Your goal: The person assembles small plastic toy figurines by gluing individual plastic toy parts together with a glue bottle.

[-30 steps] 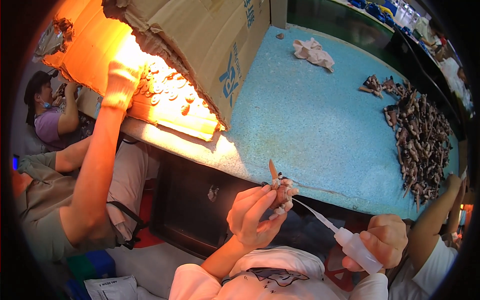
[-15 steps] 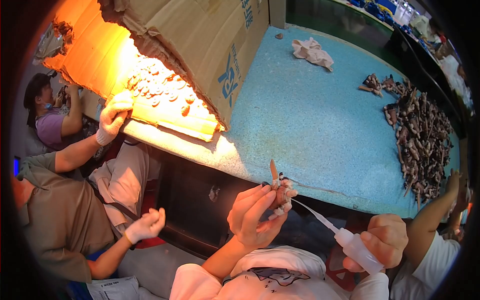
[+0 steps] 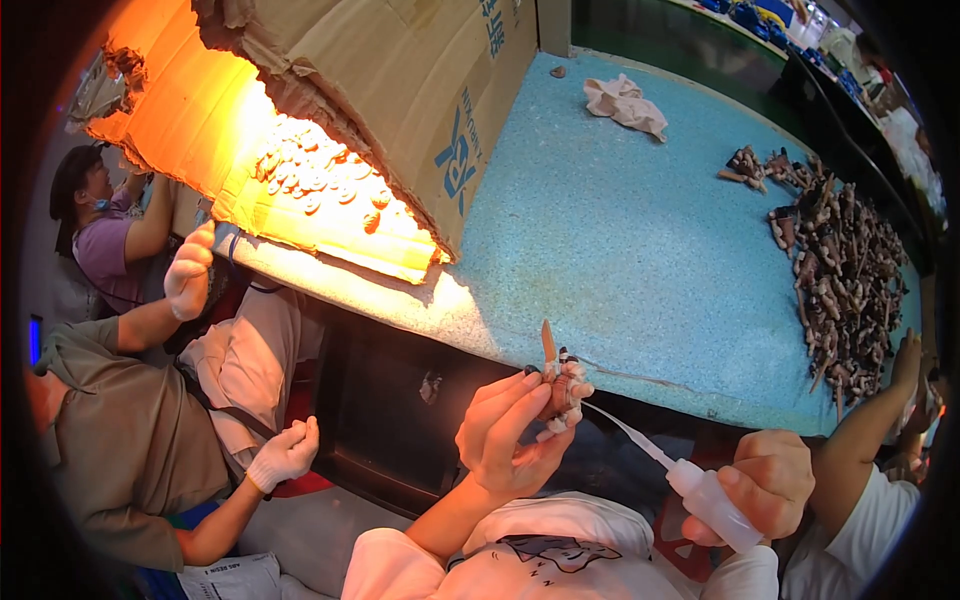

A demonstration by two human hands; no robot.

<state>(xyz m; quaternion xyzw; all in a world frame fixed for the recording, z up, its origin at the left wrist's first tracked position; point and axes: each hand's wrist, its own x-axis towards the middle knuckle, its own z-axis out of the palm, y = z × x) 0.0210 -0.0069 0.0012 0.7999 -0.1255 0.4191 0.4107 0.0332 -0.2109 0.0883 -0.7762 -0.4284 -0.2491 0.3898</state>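
Observation:
My left hand [image 3: 510, 435] pinches a small brown and cream toy figure [image 3: 563, 392] with dark tips, above the table's near edge. A flat brown blade-like piece [image 3: 548, 342] sticks up from the figure. In my right hand [image 3: 775, 480] is a translucent white squeeze bottle [image 3: 712, 507], its fingers wrapped round the body. The bottle's long thin nozzle [image 3: 630, 432] slants up to the left, and its tip is at or very near the figure's right side. Whether the tip touches, or any liquid comes out, I cannot tell.
A heap of similar figures [image 3: 850, 280] covers the blue table's right side. A crumpled cloth [image 3: 625, 103] lies at the back. Left stands a torn cardboard box [image 3: 400, 90] with brightly lit small parts [image 3: 315, 175]. A co-worker's gloved hand [image 3: 188, 272] is beside it; a black tray [image 3: 385, 400] sits below.
The co-worker's upper gloved hand has pulled away from the cardboard, left and down; their other hand has closed somewhat. My hands, the figure and the bottle have hardly moved.

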